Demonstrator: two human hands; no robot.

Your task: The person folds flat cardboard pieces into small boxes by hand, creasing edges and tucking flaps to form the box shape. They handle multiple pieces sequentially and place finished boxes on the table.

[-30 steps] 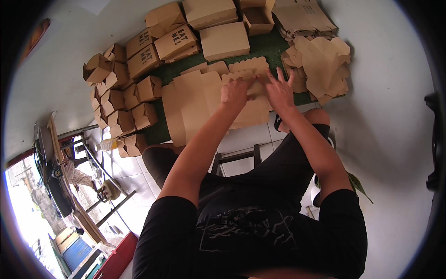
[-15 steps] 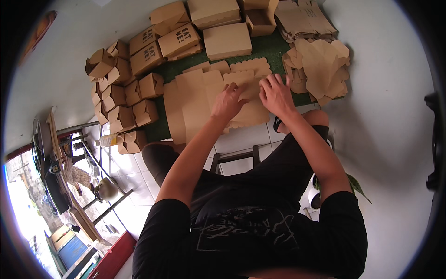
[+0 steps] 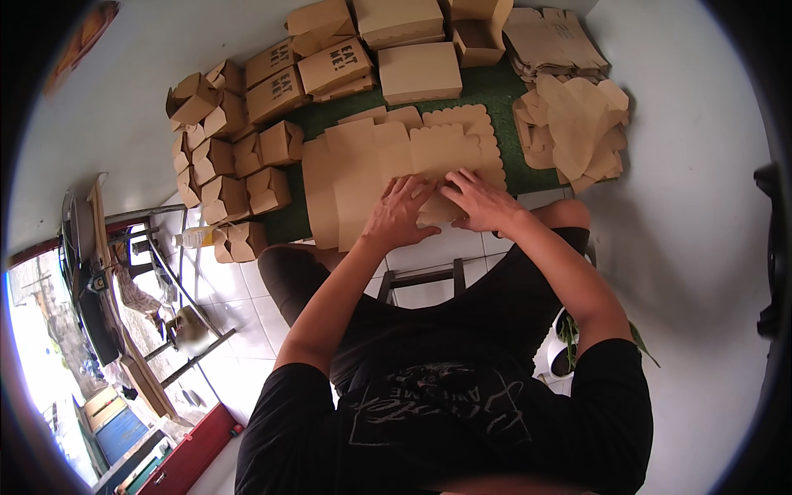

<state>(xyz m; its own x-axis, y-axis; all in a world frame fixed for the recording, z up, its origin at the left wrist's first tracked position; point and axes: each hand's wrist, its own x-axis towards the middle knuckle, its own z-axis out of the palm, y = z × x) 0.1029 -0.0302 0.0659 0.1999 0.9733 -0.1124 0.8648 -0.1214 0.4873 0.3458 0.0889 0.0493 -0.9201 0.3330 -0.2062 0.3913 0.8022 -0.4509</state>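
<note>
Flat cardboard sheet (image 3: 396,153) at the person's twelve o'clock

The sheet lay on the green surface (image 3: 510,140). The left hand (image 3: 402,212) was palm down, its fingers spread toward one o'clock; the right hand (image 3: 481,205) bent its fingers toward ten. The hands were near each other at the sheet's six o'clock edge; whether the right one pinched it, I could not tell.

The person is wearing a black T-shirt (image 3: 462,462). Short sleeves (image 3: 606,363) are ending near the elbows. A thin white drawing (image 3: 441,404) is showing in front. Dark shorts (image 3: 511,289) are covering the legs. The hands (image 3: 402,213) are showing bare.
</note>
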